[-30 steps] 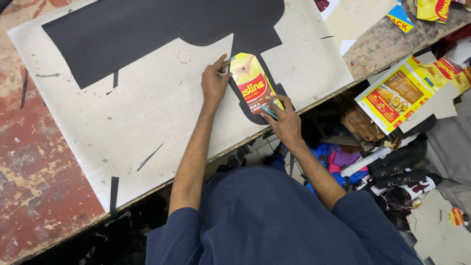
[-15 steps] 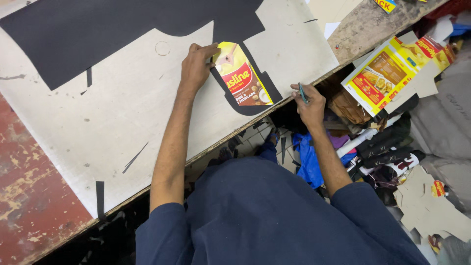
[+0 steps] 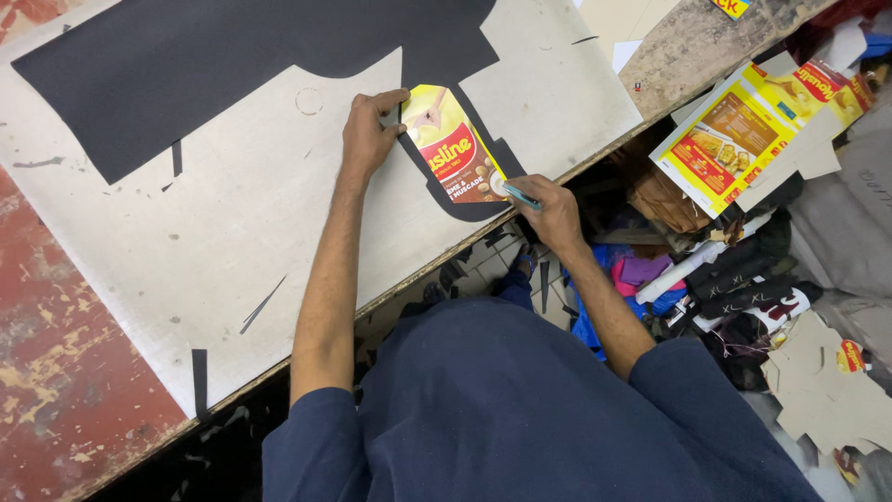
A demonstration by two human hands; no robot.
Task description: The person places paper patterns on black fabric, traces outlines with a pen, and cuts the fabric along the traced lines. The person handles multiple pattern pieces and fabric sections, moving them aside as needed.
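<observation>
A yellow and red cardboard template (image 3: 451, 147) lies on a black sheet (image 3: 232, 65) spread over a pale grey board (image 3: 232, 242). My left hand (image 3: 369, 132) presses flat on the template's upper left edge. My right hand (image 3: 550, 212) grips a thin light-blue pen or blade (image 3: 520, 195) whose tip touches the template's lower right corner. A rounded black tongue of the sheet sticks out around the template near the board's front edge.
Thin black offcuts (image 3: 263, 303) lie on the board. A flattened yellow carton (image 3: 743, 130) rests at the right over a heap of dark cloth and scraps (image 3: 734, 279). Cardboard cutouts (image 3: 827, 390) lie lower right. A worn red surface (image 3: 65, 390) shows at the left.
My right hand, off the board's edge half a second ago, has come back to the template's lower corner with the tool. My left hand stays on the template.
</observation>
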